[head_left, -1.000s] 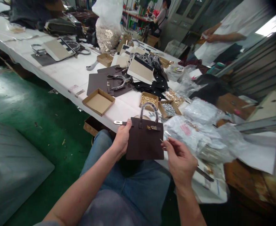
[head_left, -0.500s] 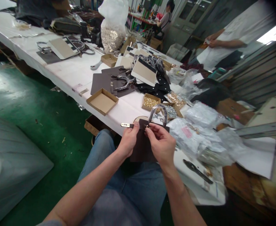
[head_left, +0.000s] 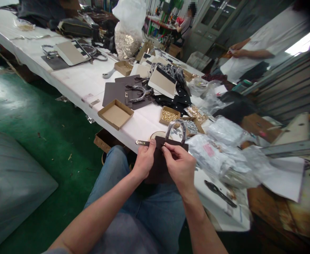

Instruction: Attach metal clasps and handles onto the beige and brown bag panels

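Note:
A dark brown bag panel (head_left: 157, 169) with a plastic-wrapped handle (head_left: 176, 123) hangs over my lap at the table edge. My left hand (head_left: 146, 158) is closed on a dark strap (head_left: 142, 143) with a metal plate at its tip, the thumb on top. Just right of it, my right hand (head_left: 180, 162) pinches at a small piece near the base of the handle; the fingertips hide most of it. Beyond the hands stands a small box of gold-coloured parts (head_left: 169, 115), beside silver-coloured parts (head_left: 191, 127).
An open cardboard box (head_left: 116, 114) lies on the white table (head_left: 75, 84), near more brown panels (head_left: 115, 93). Plastic bags (head_left: 218, 155) cover the right side. A person in a white shirt (head_left: 279, 31) stands at the back right; another person sits far behind.
The strap's metal tip has turned and looks darker. My right fingers have shifted slightly left and down at the handle base. The handle has moved a little left.

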{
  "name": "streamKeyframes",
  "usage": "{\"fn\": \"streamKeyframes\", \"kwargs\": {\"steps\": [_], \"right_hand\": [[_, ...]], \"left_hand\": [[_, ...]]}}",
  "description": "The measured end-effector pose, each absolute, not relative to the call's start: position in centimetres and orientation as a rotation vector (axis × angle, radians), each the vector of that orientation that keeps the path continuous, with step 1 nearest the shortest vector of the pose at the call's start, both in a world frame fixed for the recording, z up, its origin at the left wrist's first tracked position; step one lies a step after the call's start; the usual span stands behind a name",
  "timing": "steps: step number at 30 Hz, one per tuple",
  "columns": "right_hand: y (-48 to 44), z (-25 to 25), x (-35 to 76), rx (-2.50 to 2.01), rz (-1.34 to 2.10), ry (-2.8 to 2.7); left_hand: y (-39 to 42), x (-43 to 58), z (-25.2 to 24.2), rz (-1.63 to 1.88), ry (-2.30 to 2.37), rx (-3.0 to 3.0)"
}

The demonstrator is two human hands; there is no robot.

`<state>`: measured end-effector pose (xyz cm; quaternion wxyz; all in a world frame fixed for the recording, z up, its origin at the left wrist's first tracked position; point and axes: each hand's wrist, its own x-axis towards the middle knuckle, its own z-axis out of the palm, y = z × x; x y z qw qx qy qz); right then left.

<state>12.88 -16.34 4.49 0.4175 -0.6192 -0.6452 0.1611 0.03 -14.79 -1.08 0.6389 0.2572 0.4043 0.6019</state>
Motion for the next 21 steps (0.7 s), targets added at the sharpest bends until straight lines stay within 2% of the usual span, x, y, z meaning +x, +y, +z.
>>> {"fn": "streamKeyframes", "kwargs": {"steps": [11,16,21], "right_hand": [[-16.8,6.3,12.1,-1.6,0.29,-1.723],[-17.2,6.2,11.8,-1.609,0.287,-1.785],[-17.1,5.5,12.0,-1.634,0.462,-1.692]], "left_hand": [[-16.2,-0.9,1.4,1.43,1.044,1.07],[-16.9,-0.5,1.0,1.429,1.107,1.126],[-17.2,-0.7,1.0,1.41,1.167,1.095]]}}
